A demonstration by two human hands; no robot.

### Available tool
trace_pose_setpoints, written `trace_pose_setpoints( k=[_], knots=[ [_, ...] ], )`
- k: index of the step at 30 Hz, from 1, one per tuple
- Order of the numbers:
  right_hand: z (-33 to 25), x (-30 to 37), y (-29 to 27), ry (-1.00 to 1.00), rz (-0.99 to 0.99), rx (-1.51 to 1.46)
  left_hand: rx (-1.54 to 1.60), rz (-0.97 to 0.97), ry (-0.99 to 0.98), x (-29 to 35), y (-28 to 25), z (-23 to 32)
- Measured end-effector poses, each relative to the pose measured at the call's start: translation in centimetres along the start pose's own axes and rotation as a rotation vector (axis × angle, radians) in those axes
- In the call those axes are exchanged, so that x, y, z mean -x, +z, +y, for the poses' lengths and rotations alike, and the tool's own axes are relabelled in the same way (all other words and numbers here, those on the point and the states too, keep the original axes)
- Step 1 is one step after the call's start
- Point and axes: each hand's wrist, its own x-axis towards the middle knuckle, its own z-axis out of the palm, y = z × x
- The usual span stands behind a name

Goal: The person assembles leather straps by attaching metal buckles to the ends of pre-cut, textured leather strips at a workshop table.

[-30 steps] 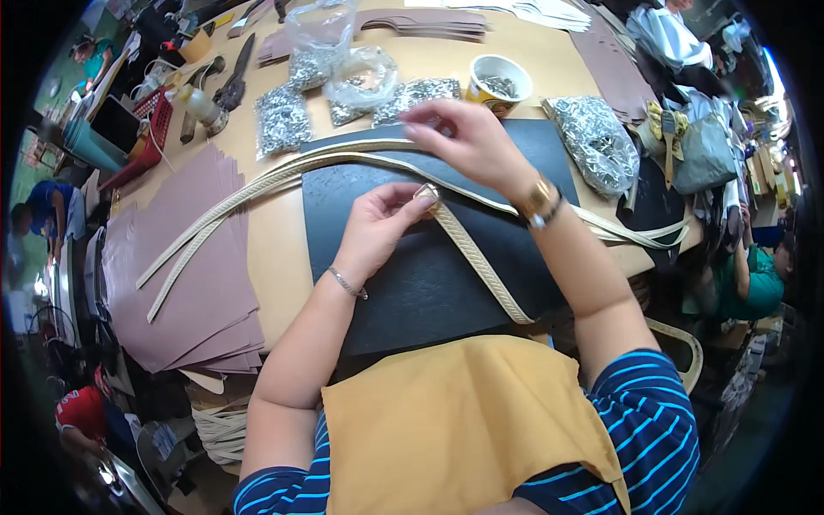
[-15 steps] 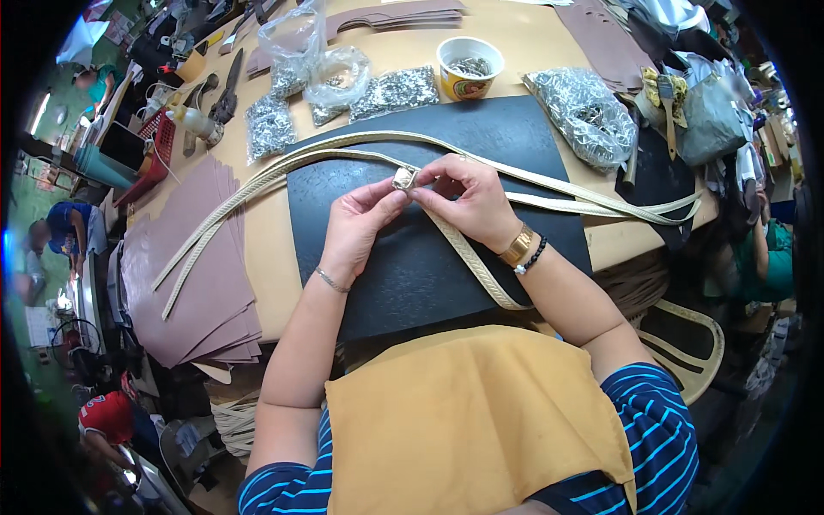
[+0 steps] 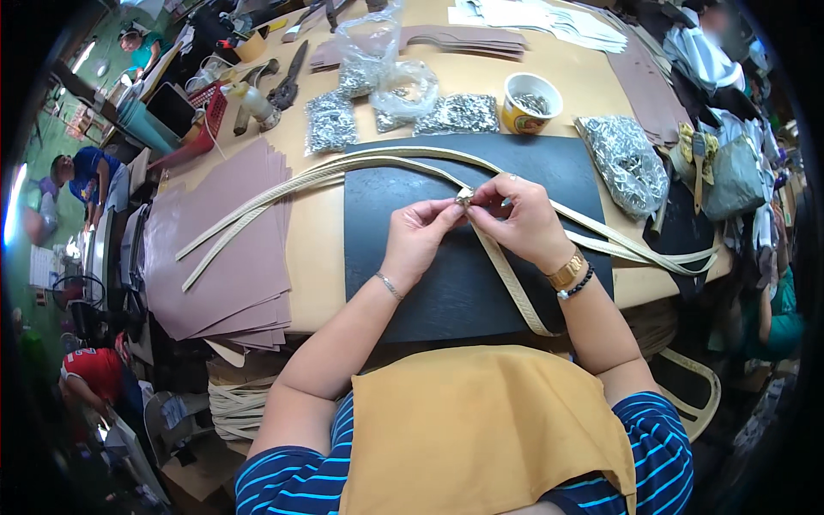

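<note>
My left hand (image 3: pixel 418 239) and my right hand (image 3: pixel 525 221) meet over a black mat (image 3: pixel 412 300), both closed in a pinch. Between their fingertips is a small shiny metal piece (image 3: pixel 464 196) on a cream stitched strap (image 3: pixel 511 283). Its exact shape is too small to make out. One run of the strap hangs from the fingers and curves toward the mat's front edge. Other lengths of strap arc across the mat behind my hands, reaching left over the mauve sheets (image 3: pixel 227 249) and looping at the right table edge.
Beyond the mat lie clear bags of metal parts (image 3: pixel 455 114) and a yellow-and-white tub (image 3: pixel 532 103) of small metal pieces. A larger bag of metal parts (image 3: pixel 622 163) lies at the right, near a brush (image 3: pixel 699 172). A bottle (image 3: pixel 256 105) and red basket (image 3: pixel 202 129) stand left. Other people work further left.
The view has shifted, so the table and my hands appear further right and lower. Both hands keep their pinch on the strap and its metal piece, which now looks turned.
</note>
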Motion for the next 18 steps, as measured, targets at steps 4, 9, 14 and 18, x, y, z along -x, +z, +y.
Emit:
trace_pose_setpoints(
  k=[4, 9, 14, 18],
  knots=[
    [-1.3, -0.4, 0.6, -0.061, 0.022, 0.032, 0.016, 0.019, 0.073, -0.1, -0.8, -0.5],
    [-1.4, -0.5, 1.6, -0.242, 0.103, 0.121, -0.090, 0.020, 0.139, -0.3, -1.2, -0.6],
    [-1.9, -1.2, 1.5, -0.114, -0.005, 0.155, -0.063, 0.042, 0.148, -0.4, -1.5, -0.8],
    [-1.1, -1.6, 1.8, -0.114, -0.023, 0.142, -0.006, 0.045, 0.136, -0.8, -1.5, -0.9]
  ],
)
